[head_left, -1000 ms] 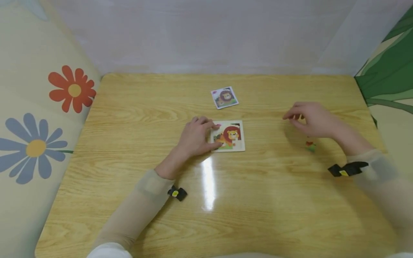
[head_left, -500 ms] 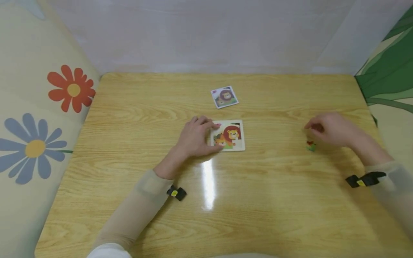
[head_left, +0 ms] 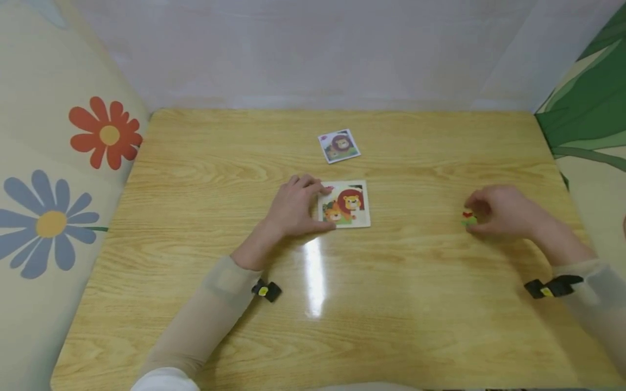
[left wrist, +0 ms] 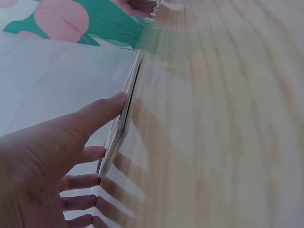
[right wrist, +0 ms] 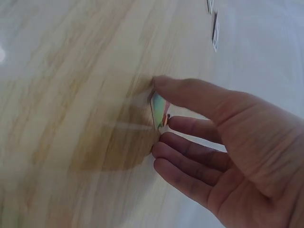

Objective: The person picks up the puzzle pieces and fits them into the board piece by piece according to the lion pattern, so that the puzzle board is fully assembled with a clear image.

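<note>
A square jigsaw puzzle board point(head_left: 361, 219) with a lion picture lies flat mid-table, a pale gap in the picture's lower right corner. My left hand point(head_left: 293, 210) holds it by its left side. In the left wrist view the thumb point(left wrist: 107, 110) presses along the board's near edge, fingers at the adjoining side. Far to the right, my right hand point(head_left: 508, 210) has thumb and index finger around a small green and red puzzle piece point(head_left: 468, 219). The right wrist view shows this puzzle piece point(right wrist: 159, 109) between thumb and fingertips, close against the tabletop; the other fingers are half curled.
Behind the board lies a square card point(head_left: 339, 145) with the same lion picture. The wood-grain table point(head_left: 391, 304) meets a pale wall point(head_left: 332, 54) at the back, with painted panels on both sides. A bright reflection streaks the tabletop below the board.
My right hand has moved right and then down toward the table, and its thumb and index finger have closed around the puzzle piece. The left hand and the board have stayed put.
</note>
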`<state>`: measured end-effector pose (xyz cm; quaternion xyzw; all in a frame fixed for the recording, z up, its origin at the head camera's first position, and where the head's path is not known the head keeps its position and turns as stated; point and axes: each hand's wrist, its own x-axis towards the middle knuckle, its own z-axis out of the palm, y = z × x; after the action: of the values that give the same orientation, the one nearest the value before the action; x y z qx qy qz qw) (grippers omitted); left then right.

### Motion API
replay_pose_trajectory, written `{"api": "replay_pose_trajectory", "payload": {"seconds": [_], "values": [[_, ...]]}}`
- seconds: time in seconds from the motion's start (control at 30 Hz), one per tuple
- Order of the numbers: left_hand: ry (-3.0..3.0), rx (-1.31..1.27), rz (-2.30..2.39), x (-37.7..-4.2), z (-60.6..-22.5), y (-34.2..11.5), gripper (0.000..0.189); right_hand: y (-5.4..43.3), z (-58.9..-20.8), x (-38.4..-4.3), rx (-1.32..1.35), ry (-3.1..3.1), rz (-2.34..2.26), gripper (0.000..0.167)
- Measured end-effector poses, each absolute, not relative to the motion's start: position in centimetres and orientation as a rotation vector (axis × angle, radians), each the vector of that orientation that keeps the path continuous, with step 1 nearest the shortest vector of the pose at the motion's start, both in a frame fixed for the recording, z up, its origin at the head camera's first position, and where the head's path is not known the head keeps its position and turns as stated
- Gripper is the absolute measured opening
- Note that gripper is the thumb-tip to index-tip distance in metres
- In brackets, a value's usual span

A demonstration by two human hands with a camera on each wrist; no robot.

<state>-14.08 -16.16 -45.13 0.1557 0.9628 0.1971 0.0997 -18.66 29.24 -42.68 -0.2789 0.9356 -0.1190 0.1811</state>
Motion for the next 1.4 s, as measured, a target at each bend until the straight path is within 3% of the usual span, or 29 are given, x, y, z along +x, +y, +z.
{"api": "replay_pose_trajectory", "payload": {"seconds": [0.4,1.0,1.4], "values": [[2.846,0.464,0.584,-14.1,-45.4,-16.3,0.085,28.6,-43.1,-17.9,-0.796,2.610,-0.383,0.025],[2.863,0.470,0.598,-14.1,-45.7,-16.2,0.084,27.7,-42.5,-18.4,-0.931,2.659,-0.390,0.025],[2.850,0.454,0.598,-14.0,-45.4,-16.2,0.083,23.6,-41.6,-20.0,-1.012,2.609,-0.460,0.023]]}}
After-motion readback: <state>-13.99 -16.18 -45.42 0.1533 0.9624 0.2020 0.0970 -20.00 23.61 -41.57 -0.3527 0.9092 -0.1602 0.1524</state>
